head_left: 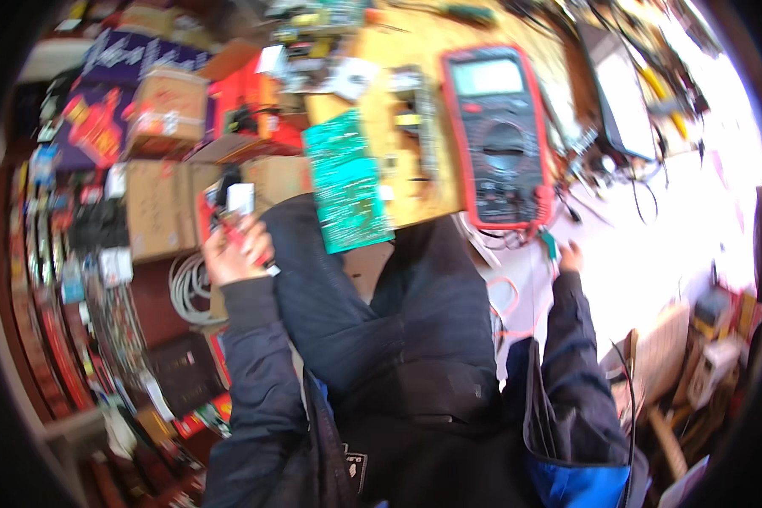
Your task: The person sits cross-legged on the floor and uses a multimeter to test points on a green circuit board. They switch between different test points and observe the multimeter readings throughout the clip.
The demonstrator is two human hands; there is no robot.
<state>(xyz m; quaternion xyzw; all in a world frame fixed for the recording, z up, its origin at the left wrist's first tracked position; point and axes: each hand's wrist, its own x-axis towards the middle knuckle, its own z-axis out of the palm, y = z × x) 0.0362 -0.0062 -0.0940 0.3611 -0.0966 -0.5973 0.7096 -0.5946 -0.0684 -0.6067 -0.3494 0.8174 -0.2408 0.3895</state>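
My left hand [239, 252] is raised beside my left thigh, its fingers closed round a red object [261, 245] whose kind is blurred. A black item with a white label [241, 199] shows just beyond the fingers; I cannot tell whether it is held. My right hand [571, 257] is at the white surface on the right, near a teal-green piece [551, 245]; its fingers are small and smeared. A green circuit board [347, 182] lies solder side up, overhanging the wooden bench edge. To its right is a red-and-dark multimeter [501, 140] with a lit screen.
A wooden bench top [381, 42] carries loose parts. Cables and a dark-framed panel [616, 89] crowd the far right. Red wire [508, 296] loops beside my right knee. Cardboard boxes [157, 207], a coil of grey cable [190, 289] and packed shelves stand on the left.
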